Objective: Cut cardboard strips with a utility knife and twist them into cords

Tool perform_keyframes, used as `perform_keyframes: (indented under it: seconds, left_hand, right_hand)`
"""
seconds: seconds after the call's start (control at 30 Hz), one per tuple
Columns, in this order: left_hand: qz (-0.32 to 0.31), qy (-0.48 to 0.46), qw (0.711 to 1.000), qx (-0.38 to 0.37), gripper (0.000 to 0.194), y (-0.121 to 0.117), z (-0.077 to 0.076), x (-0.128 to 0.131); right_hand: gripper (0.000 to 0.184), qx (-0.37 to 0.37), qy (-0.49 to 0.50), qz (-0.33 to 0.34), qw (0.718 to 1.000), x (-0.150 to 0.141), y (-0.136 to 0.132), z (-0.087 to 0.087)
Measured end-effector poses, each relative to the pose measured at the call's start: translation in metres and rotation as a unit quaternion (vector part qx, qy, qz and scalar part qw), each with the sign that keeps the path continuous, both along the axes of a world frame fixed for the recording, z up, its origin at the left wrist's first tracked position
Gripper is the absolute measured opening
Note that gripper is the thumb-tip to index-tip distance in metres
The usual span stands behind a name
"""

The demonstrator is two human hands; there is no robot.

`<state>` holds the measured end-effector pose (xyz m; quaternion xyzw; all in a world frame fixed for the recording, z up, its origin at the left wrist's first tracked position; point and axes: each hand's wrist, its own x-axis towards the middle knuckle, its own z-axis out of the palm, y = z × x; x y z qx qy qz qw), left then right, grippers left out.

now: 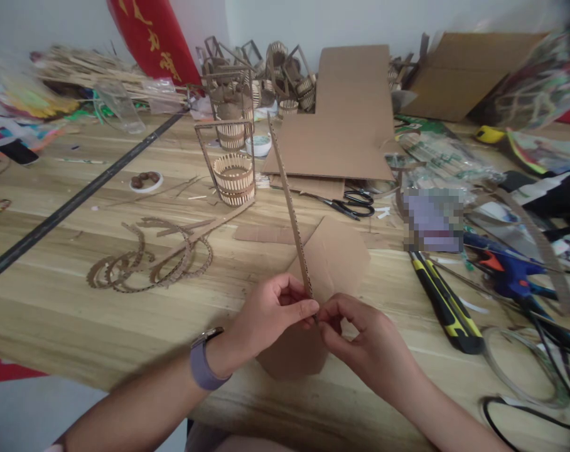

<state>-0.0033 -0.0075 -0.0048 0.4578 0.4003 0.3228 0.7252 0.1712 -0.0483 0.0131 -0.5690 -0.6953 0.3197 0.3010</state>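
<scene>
Between the fingertips of both hands is the near end of a narrow cardboard strip, which slants up and away over the table. My left hand, with a watch on its wrist, pinches the strip between thumb and fingers. My right hand pinches the same end, close beside the left fingertips. Below the hands lies a cut piece of flat cardboard, partly hidden by them. Another brown cardboard piece shows under the hands near the table edge.
Curled cardboard strips lie to the left. Small wooden baskets with handles stand behind. Scissors, a utility knife and a blue glue gun lie to the right. A large cardboard sheet sits farther back; a long dark bar crosses the left side.
</scene>
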Motion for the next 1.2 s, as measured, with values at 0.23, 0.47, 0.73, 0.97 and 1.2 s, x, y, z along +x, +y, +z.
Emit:
perform_keyframes:
  seconds: [0.23, 0.47, 0.73, 0.97, 1.2]
  left_hand:
    - [-0.001, -0.004, 1.0, -0.005, 0.034, 0.0, 0.002, 0.0]
    - [0.004, -0.007, 1.0, -0.013, 0.033, -0.002, 0.0, 0.0]
    - [0.035, -0.022, 0.999, -0.028, 0.046, -0.005, -0.001, 0.003]
    - [0.022, 0.156, 0.959, 0.234, 0.009, -0.015, 0.005, 0.003]
    - [-0.001, 0.171, 0.945, 0.281, 0.013, -0.018, 0.005, 0.002]
  right_hand:
    - [0.015, -0.019, 0.027, 0.029, 0.999, 0.002, 0.002, 0.001]
    - [0.014, -0.014, 0.01, 0.024, 1.0, -0.001, 0.001, 0.002]
    - [0.013, -0.023, 0.011, -0.032, 0.999, 0.0, 0.004, 0.002]
    - [0.014, -0.016, 0.024, -0.072, 0.997, -0.005, 0.005, 0.0]
    - [0.012, 0.047, 0.011, -0.065, 0.997, -0.005, 0.002, -0.005]
